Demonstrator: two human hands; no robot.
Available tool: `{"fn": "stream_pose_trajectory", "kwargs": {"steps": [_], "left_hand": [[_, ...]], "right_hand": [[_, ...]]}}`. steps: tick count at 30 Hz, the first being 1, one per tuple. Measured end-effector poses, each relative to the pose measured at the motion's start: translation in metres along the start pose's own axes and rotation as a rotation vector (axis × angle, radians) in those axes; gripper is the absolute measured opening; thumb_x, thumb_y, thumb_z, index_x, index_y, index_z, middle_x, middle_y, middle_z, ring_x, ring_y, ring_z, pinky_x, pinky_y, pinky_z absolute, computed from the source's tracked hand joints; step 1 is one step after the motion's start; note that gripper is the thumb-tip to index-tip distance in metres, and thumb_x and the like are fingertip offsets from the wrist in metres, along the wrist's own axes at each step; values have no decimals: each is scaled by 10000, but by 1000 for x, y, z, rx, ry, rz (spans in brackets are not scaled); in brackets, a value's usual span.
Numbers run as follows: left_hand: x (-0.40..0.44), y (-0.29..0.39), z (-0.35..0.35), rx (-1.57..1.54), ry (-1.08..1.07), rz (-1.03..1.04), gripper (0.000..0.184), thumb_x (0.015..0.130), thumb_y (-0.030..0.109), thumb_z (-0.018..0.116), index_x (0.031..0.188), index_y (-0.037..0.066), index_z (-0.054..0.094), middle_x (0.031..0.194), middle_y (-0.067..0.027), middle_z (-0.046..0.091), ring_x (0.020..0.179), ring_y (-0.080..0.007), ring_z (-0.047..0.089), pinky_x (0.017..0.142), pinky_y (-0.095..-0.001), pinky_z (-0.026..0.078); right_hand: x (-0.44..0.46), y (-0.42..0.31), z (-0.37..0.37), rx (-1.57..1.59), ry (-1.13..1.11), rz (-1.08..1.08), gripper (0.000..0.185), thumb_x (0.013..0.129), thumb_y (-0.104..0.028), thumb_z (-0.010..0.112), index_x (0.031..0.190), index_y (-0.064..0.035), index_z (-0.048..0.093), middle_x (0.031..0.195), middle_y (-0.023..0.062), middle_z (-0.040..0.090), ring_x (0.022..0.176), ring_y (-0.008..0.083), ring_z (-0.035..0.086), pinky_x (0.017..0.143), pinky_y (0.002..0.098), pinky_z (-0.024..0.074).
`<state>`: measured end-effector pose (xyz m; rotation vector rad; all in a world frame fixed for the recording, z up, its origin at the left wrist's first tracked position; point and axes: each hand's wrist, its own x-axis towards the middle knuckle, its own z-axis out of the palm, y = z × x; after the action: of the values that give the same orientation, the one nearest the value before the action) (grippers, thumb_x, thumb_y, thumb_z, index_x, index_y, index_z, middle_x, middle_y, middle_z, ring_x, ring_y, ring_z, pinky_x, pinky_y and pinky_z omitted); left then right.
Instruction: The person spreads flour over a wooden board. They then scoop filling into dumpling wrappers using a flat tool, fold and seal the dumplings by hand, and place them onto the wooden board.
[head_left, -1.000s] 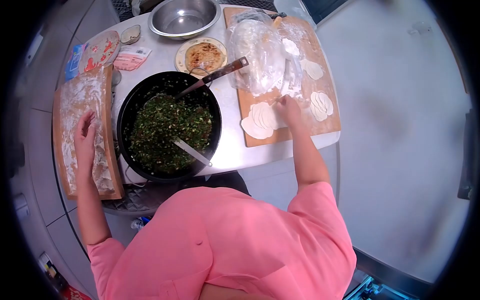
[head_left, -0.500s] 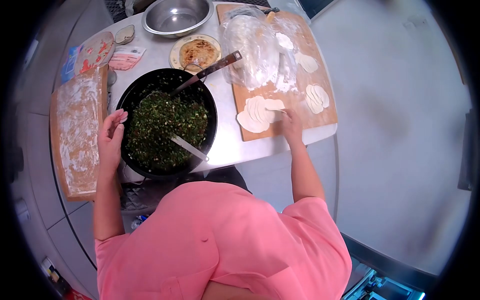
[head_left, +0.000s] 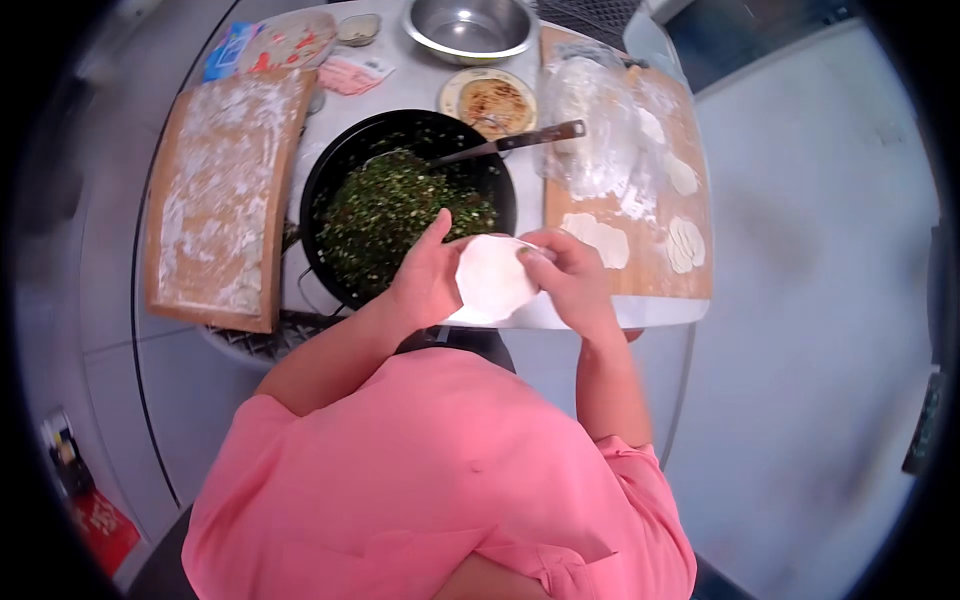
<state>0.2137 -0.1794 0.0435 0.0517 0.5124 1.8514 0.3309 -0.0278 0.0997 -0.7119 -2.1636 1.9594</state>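
A round white dumpling wrapper (head_left: 492, 280) hangs in front of me, near the table's front edge. My right hand (head_left: 570, 272) pinches its right edge between thumb and fingers. My left hand (head_left: 428, 275) touches the wrapper's left side, thumb stretched up and apart; its fingers are partly hidden behind the dough. Just beyond the hands stands a black pan (head_left: 312, 215) full of chopped green filling (head_left: 385, 205). A long-handled utensil (head_left: 510, 143) leans on its far right rim. More overlapping wrappers (head_left: 600, 240) lie on the right board.
At right, a floured wooden board (head_left: 640, 282) bears a clear plastic bag (head_left: 590, 130) and another wrapper stack (head_left: 686, 245). A second floured board (head_left: 215, 200) is at left. Behind the pan are a plate with a browned flatbread (head_left: 497, 105) and a steel bowl (head_left: 470, 30).
My right hand has brought a wrapper from the board stack to in front of me. My left hand has left the pan's left rim and come to the wrapper. The view has shifted.
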Motion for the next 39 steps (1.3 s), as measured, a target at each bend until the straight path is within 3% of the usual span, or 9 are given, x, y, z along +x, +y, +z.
{"fn": "stream_pose_trajectory", "kwargs": {"steps": [3,5,13,15,18,20,22,26,39], "left_hand": [[-13,-2,3,-144,66,-65,483,936,390,397,1224,6,445,1194,-115,524,1110,-236,504,967,-394,371],[-19,-4,-12,-90,157,-88,381,935,301,419,1184,19,477,1155,-109,543,1085,-232,520,946,-395,390],[-42,-18,-76,-124,-7,210,311,943,240,375,1144,50,516,1124,-82,549,1043,-199,535,892,-357,430],[-48,-2,-78,158,201,376,302,935,194,408,1152,0,486,1113,-115,557,1033,-226,542,913,-376,428],[-78,41,-43,940,628,350,345,931,172,418,1199,-43,446,1162,-158,540,1097,-259,522,954,-405,419],[-81,51,-38,96,643,462,346,928,180,430,1202,-31,447,1171,-146,537,1098,-253,523,943,-415,428],[-89,58,-46,221,695,493,350,923,172,436,1211,-27,438,1179,-147,530,1103,-262,519,949,-421,423],[-102,63,-61,369,765,528,355,915,155,449,1221,-25,431,1187,-148,524,1104,-267,517,951,-418,420],[-119,58,-45,1248,946,376,377,860,37,539,1223,-27,463,1175,-141,542,1060,-203,549,903,-301,449]], "right_hand": [[15,6,34,-330,-30,-77,195,811,-108,580,980,-13,595,780,81,615,669,153,575,604,270,464],[21,11,54,-1058,141,-674,367,751,-90,588,1106,-20,526,850,99,577,762,217,560,608,317,471],[9,1,107,-1241,-134,-930,575,698,-62,575,1253,-45,424,1108,122,505,987,284,511,814,389,397],[7,-6,101,-885,-371,-841,556,672,-14,565,1215,-36,451,1099,132,516,1008,304,507,828,396,397],[19,9,88,-1038,-194,-589,345,672,-40,597,1010,-40,530,947,134,580,888,297,549,756,400,412],[24,25,83,-1156,-172,-459,295,677,-56,610,964,-45,546,892,125,593,847,290,560,734,397,413],[28,39,83,-1303,-270,-382,114,739,-79,560,849,-49,547,836,103,595,812,257,576,701,364,424],[36,58,88,-1457,-251,-405,135,737,-111,574,856,-52,550,820,102,602,799,238,582,677,343,449],[55,57,105,-1108,-297,-85,215,779,-128,482,887,35,571,795,244,625,787,367,622,720,432,488]]}}
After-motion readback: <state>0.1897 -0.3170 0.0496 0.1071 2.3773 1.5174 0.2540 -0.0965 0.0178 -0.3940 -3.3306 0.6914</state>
